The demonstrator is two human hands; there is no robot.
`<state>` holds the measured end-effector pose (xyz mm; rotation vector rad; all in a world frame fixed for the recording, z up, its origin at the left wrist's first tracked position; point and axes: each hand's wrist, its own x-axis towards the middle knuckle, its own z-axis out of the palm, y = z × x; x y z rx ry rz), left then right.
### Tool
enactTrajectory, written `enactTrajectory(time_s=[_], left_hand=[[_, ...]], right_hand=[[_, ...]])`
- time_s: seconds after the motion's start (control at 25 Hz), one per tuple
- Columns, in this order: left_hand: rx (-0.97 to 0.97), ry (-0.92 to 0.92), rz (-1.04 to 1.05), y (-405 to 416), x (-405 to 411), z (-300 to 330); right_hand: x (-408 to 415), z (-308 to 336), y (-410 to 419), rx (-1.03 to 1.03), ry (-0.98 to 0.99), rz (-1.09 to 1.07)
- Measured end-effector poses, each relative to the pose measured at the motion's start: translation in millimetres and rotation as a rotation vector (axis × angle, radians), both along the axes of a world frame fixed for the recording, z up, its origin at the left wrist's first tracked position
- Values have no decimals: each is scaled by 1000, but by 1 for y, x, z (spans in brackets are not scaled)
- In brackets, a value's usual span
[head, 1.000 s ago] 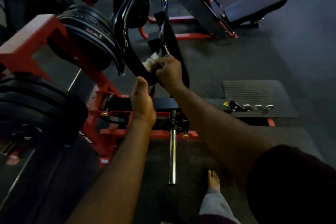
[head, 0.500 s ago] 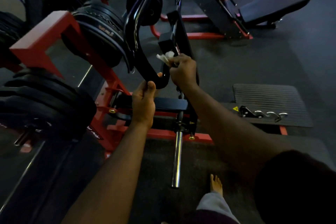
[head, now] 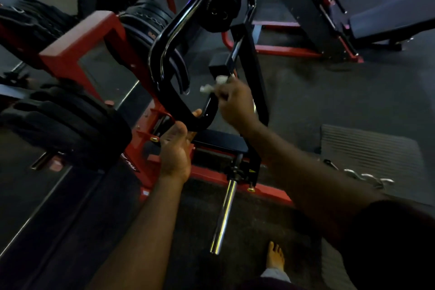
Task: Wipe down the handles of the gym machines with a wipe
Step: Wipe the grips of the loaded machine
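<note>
A glossy black curved handle (head: 164, 54) of a red-framed machine loops down in the middle of the view. My left hand (head: 176, 148) holds the handle's bottom bend from below, fingers curled round it. My right hand (head: 235, 103) grips a crumpled white wipe (head: 213, 85) against the handle's right upright part, just above the bend. The wipe sticks out to the left of my fingers and is blurred.
Black weight plates (head: 61, 122) hang on the red frame (head: 77, 54) at left. A chrome sleeve (head: 223, 214) points toward me on the floor. A ribbed mat (head: 367, 148) lies at right, a black padded bench (head: 388, 23) behind. My bare foot (head: 275, 256) stands below.
My right hand with the wipe has slid a little up the handle's right side. My left hand has shifted up under the bend. The camera has moved closer.
</note>
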<state>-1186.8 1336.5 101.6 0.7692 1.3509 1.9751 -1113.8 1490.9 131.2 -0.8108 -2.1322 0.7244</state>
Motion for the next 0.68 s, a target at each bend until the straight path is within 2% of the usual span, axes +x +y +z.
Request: enactTrajectory(time_s=[0.12,0.24,0.4,0.56,0.6,0.68], left_hand=[[-42,46,69,1,-2,3],[-79,55,99,3,-1,0],[-119,30,148,4,6,0],[-134,-7,179,3,10,0],[-136,-11,189,3,11,0],[-143,-12,203,4,11,0]], right_hand=[[20,-19,-37,-56,169,202],[-1,-16,10,-118,238,64],[-17,-11,32,-51,135,-92],[23,-35,-19,-68,152,259],[28,-35,-22,-134,168,281],[17,-21,-9,-387,299,78]])
